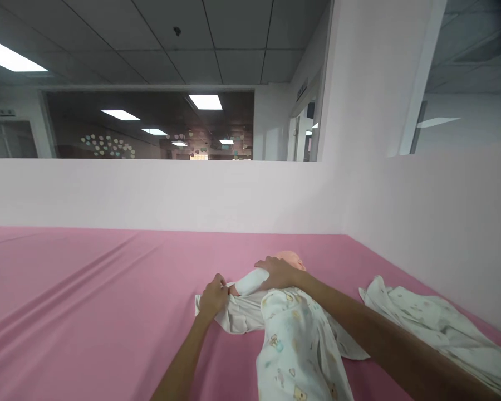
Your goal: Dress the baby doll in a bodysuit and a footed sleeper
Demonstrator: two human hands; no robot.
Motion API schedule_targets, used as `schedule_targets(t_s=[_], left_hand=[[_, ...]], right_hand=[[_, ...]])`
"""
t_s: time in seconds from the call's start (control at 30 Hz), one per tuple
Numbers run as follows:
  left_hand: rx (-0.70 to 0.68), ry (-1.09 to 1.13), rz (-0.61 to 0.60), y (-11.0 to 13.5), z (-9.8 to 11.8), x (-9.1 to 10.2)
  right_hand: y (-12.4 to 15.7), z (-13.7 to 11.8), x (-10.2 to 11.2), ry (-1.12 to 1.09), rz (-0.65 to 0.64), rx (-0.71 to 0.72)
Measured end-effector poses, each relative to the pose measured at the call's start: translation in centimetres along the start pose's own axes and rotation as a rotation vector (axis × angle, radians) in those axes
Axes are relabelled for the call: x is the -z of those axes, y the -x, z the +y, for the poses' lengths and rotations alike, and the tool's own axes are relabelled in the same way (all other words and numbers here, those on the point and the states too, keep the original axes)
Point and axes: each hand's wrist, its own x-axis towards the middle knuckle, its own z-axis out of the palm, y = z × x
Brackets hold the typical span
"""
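A baby doll [290,260] lies on its back on the pink sheet [87,312], dressed in a white printed garment [294,340]. My left hand [214,295] is closed, pinching the garment's sleeve cuff at the doll's outstretched arm. My right hand [278,273] is curled over the doll's white-sleeved upper arm [251,281] near the shoulder, just below the head. The doll's hand is mostly hidden inside the sleeve.
A second white printed cloth [438,328] lies crumpled on the sheet at the right, close to the pale pink wall [434,234]. A low partition wall runs along the back, with a dark window above it.
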Motion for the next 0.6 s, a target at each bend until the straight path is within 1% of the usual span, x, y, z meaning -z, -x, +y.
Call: schedule_targets(t_s=[0.07, 0.17, 0.3, 0.4, 0.5, 0.6], left_hand=[[0.023, 0.034, -0.011, -0.3, -0.8, 0.1], [0.05, 0.044, 0.0, -0.3, -1.1, -0.1], [0.043, 0.083, 0.023, -0.2, -0.9, -0.3], [0.034, 0.149, 0.031, -0.4, -1.1, -0.3], [0.03, 0.257, 0.003, -0.8, -1.8, -0.2], [0.056, 0.393, -0.044, -1.1, -2.4, -0.4]], right_hand=[[0.5, 0.6, 0.3, -0.001, 0.011, 0.009], [0.1, 0.3, 0.0, 0.036, 0.026, 0.018], [-1.9, -1.9, -1.5, 0.136, 0.053, 0.063], [-3.2, -4.0, -2.8, 0.209, 0.045, 0.159], [-4.0, -5.6, -3.8, 0.259, 0.038, 0.244], [-4.0, -6.2, -4.1, 0.292, 0.054, 0.263]])
